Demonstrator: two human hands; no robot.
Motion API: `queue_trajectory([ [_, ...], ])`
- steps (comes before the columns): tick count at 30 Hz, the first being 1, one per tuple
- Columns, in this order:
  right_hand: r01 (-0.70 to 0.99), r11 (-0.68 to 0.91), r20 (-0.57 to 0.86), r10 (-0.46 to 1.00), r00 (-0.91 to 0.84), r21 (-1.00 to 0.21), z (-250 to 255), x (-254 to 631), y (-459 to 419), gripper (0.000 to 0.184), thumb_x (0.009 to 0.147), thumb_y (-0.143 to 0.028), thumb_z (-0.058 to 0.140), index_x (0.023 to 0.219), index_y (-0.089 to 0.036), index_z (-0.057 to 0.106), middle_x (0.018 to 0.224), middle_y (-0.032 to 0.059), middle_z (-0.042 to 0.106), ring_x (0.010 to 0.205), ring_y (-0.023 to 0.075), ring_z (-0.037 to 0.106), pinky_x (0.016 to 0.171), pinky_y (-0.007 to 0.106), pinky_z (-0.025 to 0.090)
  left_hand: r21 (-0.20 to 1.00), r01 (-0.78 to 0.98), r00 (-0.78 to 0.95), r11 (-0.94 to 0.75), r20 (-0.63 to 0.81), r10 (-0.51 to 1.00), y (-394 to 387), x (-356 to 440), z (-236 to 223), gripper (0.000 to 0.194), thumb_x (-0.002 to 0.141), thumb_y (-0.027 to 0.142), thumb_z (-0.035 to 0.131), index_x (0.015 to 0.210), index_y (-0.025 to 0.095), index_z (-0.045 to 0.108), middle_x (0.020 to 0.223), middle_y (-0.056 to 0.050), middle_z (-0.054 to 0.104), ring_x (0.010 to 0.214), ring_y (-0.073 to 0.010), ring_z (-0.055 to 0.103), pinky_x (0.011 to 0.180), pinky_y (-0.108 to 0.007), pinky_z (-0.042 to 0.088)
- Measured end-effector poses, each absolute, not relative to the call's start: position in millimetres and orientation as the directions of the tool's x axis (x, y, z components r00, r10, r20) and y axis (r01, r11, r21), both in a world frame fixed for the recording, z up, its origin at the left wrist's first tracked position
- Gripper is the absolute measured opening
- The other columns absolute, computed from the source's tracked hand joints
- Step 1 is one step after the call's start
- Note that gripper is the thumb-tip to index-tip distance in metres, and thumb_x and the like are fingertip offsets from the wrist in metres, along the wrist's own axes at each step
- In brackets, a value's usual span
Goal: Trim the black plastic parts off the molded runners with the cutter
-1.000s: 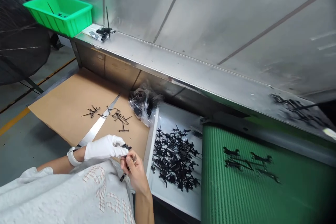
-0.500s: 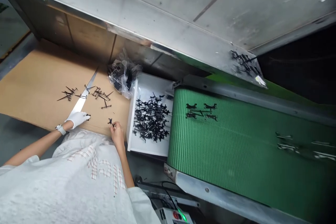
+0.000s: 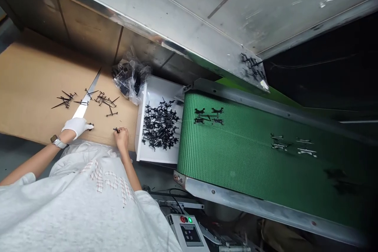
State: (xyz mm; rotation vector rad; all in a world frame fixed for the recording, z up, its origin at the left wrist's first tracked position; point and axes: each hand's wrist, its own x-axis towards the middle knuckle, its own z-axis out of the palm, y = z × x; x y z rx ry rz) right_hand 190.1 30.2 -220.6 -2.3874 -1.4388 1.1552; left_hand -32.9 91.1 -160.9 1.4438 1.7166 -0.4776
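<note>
Here, gloved left hand (image 3: 75, 128) and bare right hand (image 3: 122, 138) pinch tiny black plastic pieces (image 3: 117, 130).

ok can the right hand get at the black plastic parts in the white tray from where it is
Probably yes. The right hand is close to the white tray, with only the tray's low wall between it and the black plastic parts. It seems to be pinching a small black piece, which it might need to release first.

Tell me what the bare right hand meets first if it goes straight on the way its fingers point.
The right hand would likely meet the black molded plastic part lying on the brown cardboard sheet; the line may pass just beside it.
</note>
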Motion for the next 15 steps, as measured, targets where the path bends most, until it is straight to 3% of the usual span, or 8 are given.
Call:
queue_trajectory([
  [4,0.71,-0.535,-0.535,0.804,0.261,-0.458,-216.1,187.7,28.2,0.036,0.098,-0.039,0.064,0.128,-0.019,0.062,0.132,0.01,0.065,0.113,0.024,0.067,0.095,0.047,0.059,0.35,0.885,0.037,0.307,-0.71,0.703,88.5,-40.0,-141.6,0.043,0.084,0.06,0.06,0.075,0.019,0.067,0.086,-0.013,0.073,0.095,-0.0366,0.068,0.079,-0.039,0.046],
  [10,0.684,-0.491,-0.488,0.844,0.222,-0.539,-208.5,187.0,30.5,0.036,0.098,-0.038,0.065,0.128,-0.018,0.062,0.131,0.0098,0.065,0.113,0.024,0.067,0.095,0.047,0.06,0.632,0.676,0.189,0.38,-0.646,0.739,81.1,-17.8,-140.2,0.055,0.075,0.075,0.056,0.068,0.02,0.059,0.075,-0.007,0.068,0.075,-0.0243,0.058,0.071,-0.032,0.043],
  [15,0.627,-0.361,-0.389,0.916,0.098,-0.691,-188.1,188.2,30.2,0.033,0.098,-0.038,0.065,0.123,-0.016,0.063,0.119,0.0078,0.069,0.099,0.0202,0.07,0.086,0.041,0.062,0.702,0.416,0.343,0.578,-0.71,0.615,72.9,12.9,-137.9,0.075,0.058,0.094,0.054,0.074,0.02,0.055,0.068,-0.003,0.059,0.056,-0.0144,0.044,0.053,-0.027,0.032],
])
